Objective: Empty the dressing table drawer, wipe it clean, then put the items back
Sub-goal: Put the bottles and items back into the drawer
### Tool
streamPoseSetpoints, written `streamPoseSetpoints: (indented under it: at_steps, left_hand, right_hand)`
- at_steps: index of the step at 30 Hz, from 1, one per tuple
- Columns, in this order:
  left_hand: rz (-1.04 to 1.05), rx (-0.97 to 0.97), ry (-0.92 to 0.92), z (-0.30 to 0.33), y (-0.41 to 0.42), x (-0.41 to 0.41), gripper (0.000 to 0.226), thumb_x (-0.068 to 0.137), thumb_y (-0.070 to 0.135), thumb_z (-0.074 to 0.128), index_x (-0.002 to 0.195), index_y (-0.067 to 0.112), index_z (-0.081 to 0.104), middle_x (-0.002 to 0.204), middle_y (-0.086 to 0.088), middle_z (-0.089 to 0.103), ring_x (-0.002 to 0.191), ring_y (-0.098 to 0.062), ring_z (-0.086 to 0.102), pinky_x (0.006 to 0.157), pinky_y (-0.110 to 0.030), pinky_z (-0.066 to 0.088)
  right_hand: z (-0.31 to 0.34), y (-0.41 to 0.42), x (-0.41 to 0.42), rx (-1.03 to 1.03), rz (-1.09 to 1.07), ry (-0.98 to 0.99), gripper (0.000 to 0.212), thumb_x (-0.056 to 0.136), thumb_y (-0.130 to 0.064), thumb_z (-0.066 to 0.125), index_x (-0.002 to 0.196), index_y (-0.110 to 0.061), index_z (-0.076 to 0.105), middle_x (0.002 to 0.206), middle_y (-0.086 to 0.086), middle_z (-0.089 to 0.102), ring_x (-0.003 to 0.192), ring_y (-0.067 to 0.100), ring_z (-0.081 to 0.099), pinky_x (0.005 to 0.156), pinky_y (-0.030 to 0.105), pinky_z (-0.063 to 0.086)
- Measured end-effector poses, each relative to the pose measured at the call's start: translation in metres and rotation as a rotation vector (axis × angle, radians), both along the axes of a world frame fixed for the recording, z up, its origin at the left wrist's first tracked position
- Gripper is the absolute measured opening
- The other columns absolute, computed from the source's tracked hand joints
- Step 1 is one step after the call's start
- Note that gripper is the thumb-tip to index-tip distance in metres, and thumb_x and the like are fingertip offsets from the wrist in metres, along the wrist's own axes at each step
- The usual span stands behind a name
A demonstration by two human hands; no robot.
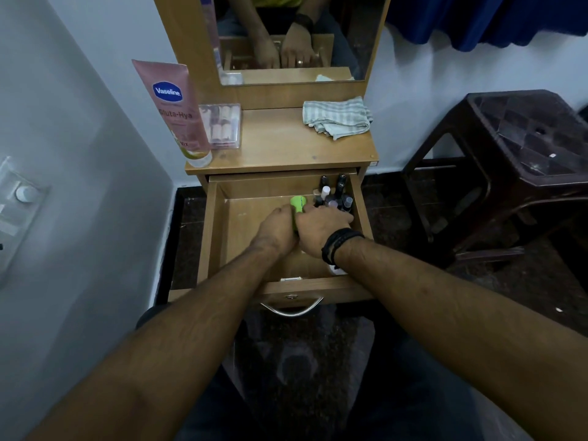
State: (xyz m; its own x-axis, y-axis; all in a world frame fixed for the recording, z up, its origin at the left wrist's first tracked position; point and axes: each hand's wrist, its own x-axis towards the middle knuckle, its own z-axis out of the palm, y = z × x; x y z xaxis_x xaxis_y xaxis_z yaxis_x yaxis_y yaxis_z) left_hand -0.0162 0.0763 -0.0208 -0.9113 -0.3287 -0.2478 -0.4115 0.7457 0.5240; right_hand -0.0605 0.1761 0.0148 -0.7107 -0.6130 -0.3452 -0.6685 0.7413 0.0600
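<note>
The wooden drawer [212,237] of the dressing table is pulled out. Both my hands are inside it, side by side. My left hand [276,232] and my right hand [321,229] hold a green tube [298,205] between them; only its cap end shows. Several nail polish bottles [334,195] stand in the drawer's far right corner, just beyond my right hand. A small white item [337,270] peeks out under my right wrist near the drawer front. On the tabletop are a pink Vaseline tube [178,113], a clear plastic box [222,125] and a folded striped cloth [337,117].
A mirror [296,36] rises behind the tabletop and reflects my hands. A dark plastic stool [509,160] stands to the right. A grey wall with a switch plate [22,198] is on the left. The drawer's metal handle [292,308] faces me.
</note>
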Motion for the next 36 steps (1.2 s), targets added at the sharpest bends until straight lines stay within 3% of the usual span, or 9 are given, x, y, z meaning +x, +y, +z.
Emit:
streamPoseSetpoints:
  at_steps: [7, 11, 17, 26, 31, 36]
  left_hand:
    - [-0.043, -0.023, 0.058, -0.004, -0.006, -0.014, 0.041, 0.095, 0.018, 0.061, 0.135, 0.008, 0.055, 0.132, -0.016, 0.061, 0.117, -0.032, 0.058, 0.097, -0.037, 0.047]
    - [-0.077, -0.016, 0.061, -0.010, -0.002, -0.026, 0.045, 0.095, 0.016, 0.062, 0.138, 0.007, 0.052, 0.134, -0.017, 0.058, 0.119, -0.032, 0.056, 0.096, -0.036, 0.044]
    - [-0.092, -0.023, 0.083, -0.012, -0.001, -0.028, 0.043, 0.092, 0.014, 0.064, 0.133, 0.007, 0.053, 0.129, -0.017, 0.059, 0.116, -0.032, 0.057, 0.094, -0.038, 0.045]
    - [-0.097, -0.016, 0.082, -0.013, -0.001, -0.027, 0.044, 0.093, 0.016, 0.065, 0.134, 0.007, 0.052, 0.130, -0.016, 0.059, 0.116, -0.028, 0.056, 0.089, -0.031, 0.042]
    - [-0.094, -0.016, 0.051, -0.008, -0.001, -0.023, 0.046, 0.090, 0.016, 0.066, 0.132, 0.005, 0.052, 0.129, -0.017, 0.058, 0.117, -0.032, 0.055, 0.091, -0.035, 0.044]
    - [-0.072, -0.046, 0.066, 0.003, -0.005, -0.015, 0.041, 0.089, 0.011, 0.062, 0.129, 0.005, 0.055, 0.128, -0.020, 0.059, 0.118, -0.036, 0.055, 0.093, -0.037, 0.043]
  right_hand:
    - [-0.009, -0.006, -0.004, 0.004, -0.052, -0.014, 0.056, 0.091, -0.029, 0.059, 0.142, -0.012, 0.043, 0.135, 0.008, 0.048, 0.114, 0.038, 0.049, 0.074, 0.055, 0.043]
    - [-0.009, 0.000, -0.013, 0.004, -0.062, -0.013, 0.055, 0.091, -0.028, 0.061, 0.141, -0.011, 0.045, 0.137, 0.006, 0.045, 0.115, 0.039, 0.048, 0.066, 0.049, 0.040]
    - [-0.004, 0.002, -0.013, 0.016, -0.045, -0.013, 0.056, 0.089, -0.031, 0.068, 0.137, -0.011, 0.049, 0.136, 0.006, 0.045, 0.113, 0.040, 0.051, 0.066, 0.047, 0.041]
    - [-0.006, 0.005, -0.013, -0.024, -0.044, -0.013, 0.053, 0.092, -0.025, 0.064, 0.140, -0.012, 0.044, 0.136, 0.005, 0.042, 0.116, 0.038, 0.049, 0.063, 0.046, 0.040]
    - [-0.006, 0.009, -0.012, -0.069, -0.029, -0.017, 0.047, 0.092, -0.023, 0.062, 0.135, -0.010, 0.046, 0.131, 0.009, 0.045, 0.113, 0.038, 0.049, 0.077, 0.051, 0.052]
    - [-0.006, 0.011, -0.012, -0.090, 0.003, -0.030, 0.041, 0.092, -0.017, 0.056, 0.131, -0.004, 0.047, 0.127, 0.014, 0.047, 0.111, 0.042, 0.050, 0.083, 0.055, 0.053]
